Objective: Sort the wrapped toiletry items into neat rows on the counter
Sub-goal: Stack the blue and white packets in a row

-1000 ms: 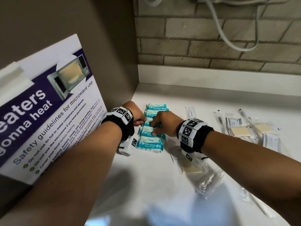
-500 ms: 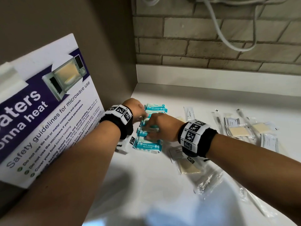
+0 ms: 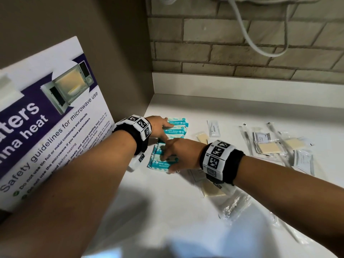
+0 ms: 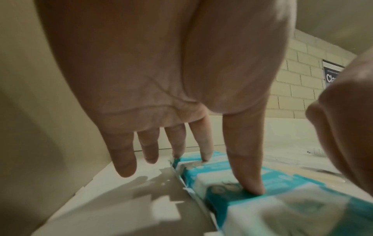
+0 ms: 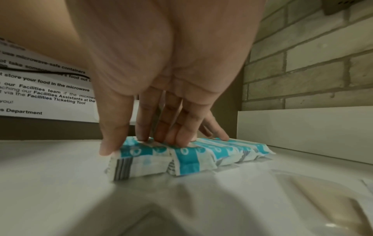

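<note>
Several teal-and-white mini wipes packs (image 3: pixel 176 131) lie side by side in a column on the white counter (image 3: pixel 204 112), close to the left wall. My left hand (image 3: pixel 161 127) reaches over the far packs with straight fingers; in the left wrist view its thumb and index fingertip (image 4: pixel 206 157) touch the packs (image 4: pixel 220 177). My right hand (image 3: pixel 178 153) lies on the two nearest packs (image 5: pixel 181 154). Its straight fingers (image 5: pixel 145 127) press on their tops, and the thumb sits at the outer edge of the nearest pack (image 3: pixel 160 164).
Right of the column lie a white toothpaste sachet (image 3: pixel 214 128), beige bars in clear wrap (image 3: pixel 270 148), long clear-wrapped sticks (image 3: pixel 245 136) and a flat white sachet (image 3: pixel 303 161). Crumpled clear wrappers (image 3: pixel 232 205) lie under my right wrist. A microwave poster (image 3: pixel 46 118) hangs on the left wall.
My right hand has slid from the middle packs toward me onto the two nearest. My left hand has reached from beside the column out over the far packs with its fingers stretched.
</note>
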Demonstrator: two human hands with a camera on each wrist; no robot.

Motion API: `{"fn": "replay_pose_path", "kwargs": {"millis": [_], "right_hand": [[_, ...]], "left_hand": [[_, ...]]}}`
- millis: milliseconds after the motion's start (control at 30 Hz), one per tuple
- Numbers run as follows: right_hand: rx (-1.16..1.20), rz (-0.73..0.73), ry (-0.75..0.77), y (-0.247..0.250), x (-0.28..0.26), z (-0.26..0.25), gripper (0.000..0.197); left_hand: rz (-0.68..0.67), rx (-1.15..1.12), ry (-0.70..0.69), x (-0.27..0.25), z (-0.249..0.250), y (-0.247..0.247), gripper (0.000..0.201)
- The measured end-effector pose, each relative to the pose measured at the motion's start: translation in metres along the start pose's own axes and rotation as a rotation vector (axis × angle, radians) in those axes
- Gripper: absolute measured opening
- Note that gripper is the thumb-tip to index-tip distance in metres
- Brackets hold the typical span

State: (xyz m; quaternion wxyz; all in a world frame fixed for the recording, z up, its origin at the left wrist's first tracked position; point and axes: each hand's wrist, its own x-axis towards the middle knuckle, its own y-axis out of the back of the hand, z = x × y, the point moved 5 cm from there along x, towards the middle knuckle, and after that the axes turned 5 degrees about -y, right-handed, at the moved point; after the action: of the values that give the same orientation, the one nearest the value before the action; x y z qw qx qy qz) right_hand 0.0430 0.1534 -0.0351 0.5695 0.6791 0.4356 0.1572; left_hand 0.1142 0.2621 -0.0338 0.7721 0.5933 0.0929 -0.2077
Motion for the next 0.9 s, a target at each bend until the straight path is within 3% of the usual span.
{"fn": "replay_pose_path", "kwargs": {"millis": [900], "right_hand": [[0.036,-0.035,-0.047,0.003,0.0044,0.0052,0.048]], "left_hand": [[0.016,-0.025,0.019,0.0,0.0009,-0.0039,0.071]]}}
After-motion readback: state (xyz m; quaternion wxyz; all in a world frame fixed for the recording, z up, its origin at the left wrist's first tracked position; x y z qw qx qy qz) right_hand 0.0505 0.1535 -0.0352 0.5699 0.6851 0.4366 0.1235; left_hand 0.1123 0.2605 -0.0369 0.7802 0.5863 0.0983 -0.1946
